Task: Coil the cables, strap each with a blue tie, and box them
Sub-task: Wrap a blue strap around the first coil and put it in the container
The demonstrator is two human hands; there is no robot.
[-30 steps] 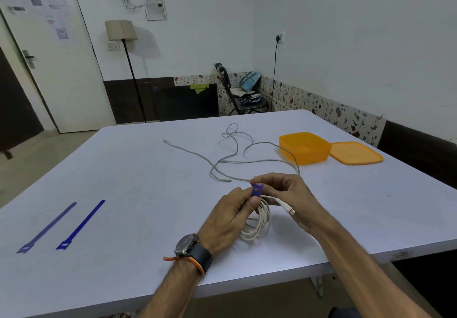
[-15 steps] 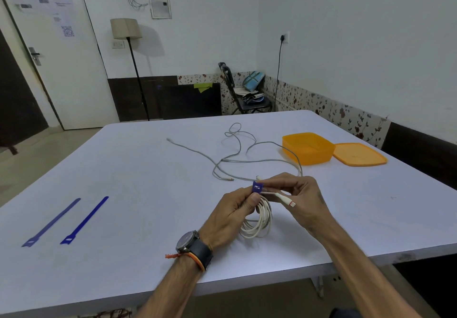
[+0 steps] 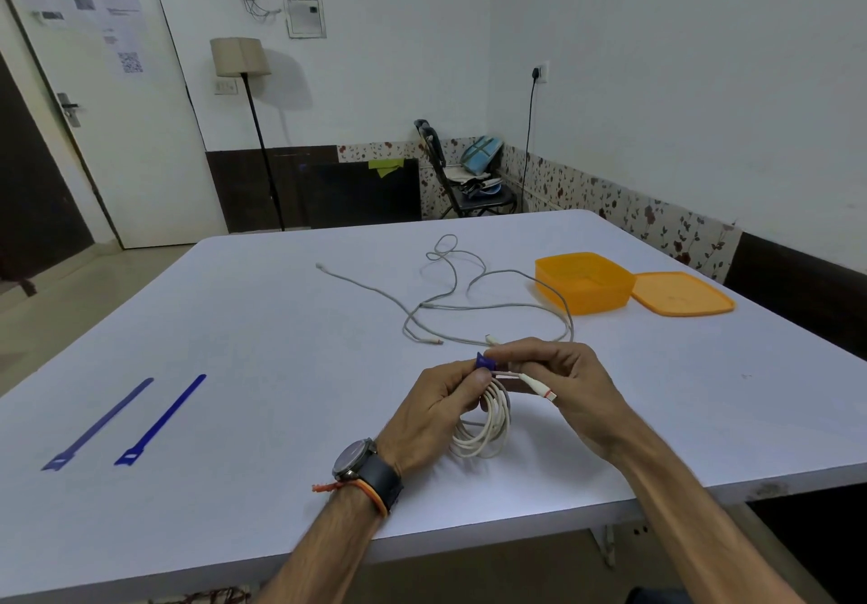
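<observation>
The left hand [image 3: 438, 408], a dark watch [image 3: 359, 460] and orange band on its wrist, pinches a blue tie [image 3: 484, 362] between thumb and fingertips at the top of a coiled white cable [image 3: 488, 425]; the coil hangs below the grip and rests near the table's near edge. The right hand [image 3: 560, 380] meets it from the right, its fingers closed around the same bundle and the cable's white connector end [image 3: 539, 385], which sticks out towards the right. Just beyond the hands, a loose grey cable [image 3: 450, 293] sprawls uncoiled across the middle of the white table [image 3: 262, 322]. Farther right stands an open orange box [image 3: 584, 282], with its orange lid [image 3: 682, 293] lying flat beside it on the right. Well apart at near left, two spare blue ties [image 3: 136, 420] lie side by side on the tabletop.
</observation>
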